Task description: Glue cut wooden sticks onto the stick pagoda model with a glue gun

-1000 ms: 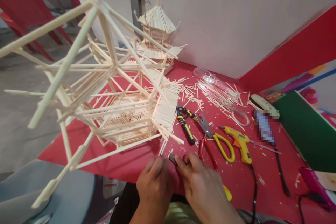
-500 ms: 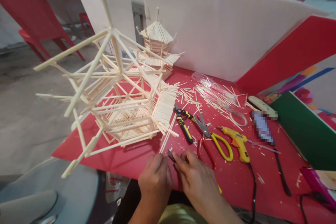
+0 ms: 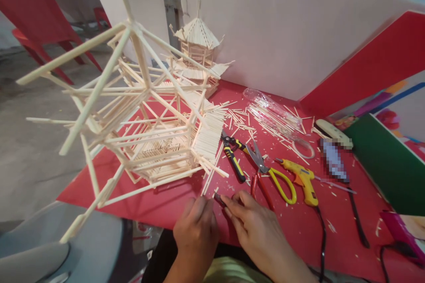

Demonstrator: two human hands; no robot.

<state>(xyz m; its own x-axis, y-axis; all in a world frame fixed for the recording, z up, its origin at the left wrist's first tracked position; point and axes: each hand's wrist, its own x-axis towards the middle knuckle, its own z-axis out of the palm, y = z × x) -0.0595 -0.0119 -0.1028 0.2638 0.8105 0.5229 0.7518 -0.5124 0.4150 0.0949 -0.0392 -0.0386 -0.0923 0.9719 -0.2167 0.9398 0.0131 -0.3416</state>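
Observation:
My left hand (image 3: 195, 225) is closed above the near edge of the red table, with its fingers curled inward. What it grips is hidden, though ends of thin wooden sticks (image 3: 211, 177) lie just beyond its fingertips. My right hand (image 3: 254, 221) is pinched on a small dark blade (image 3: 219, 199), whose tip points toward my left hand. Ahead and to the left stands a large open frame model (image 3: 156, 139) made of wooden sticks, with pointed roof ribs. Pliers with black and yellow handles (image 3: 235, 163) and scissors with red and yellow handles (image 3: 260, 166) lie beyond my right hand.
A finished-looking stick pagoda (image 3: 198, 46) stands behind the frame. Loose sticks and a plastic bag of sticks (image 3: 274, 108) lie near the white wall. To the right are a yellow glue gun (image 3: 303, 179) with a black cord and a green board (image 3: 381, 159). A grey stool (image 3: 96, 243) stands at lower left.
The view has shifted slightly, so the near stick frame appears farther left and larger. Both hands keep nearly the same pose, and the blade stays in my right hand.

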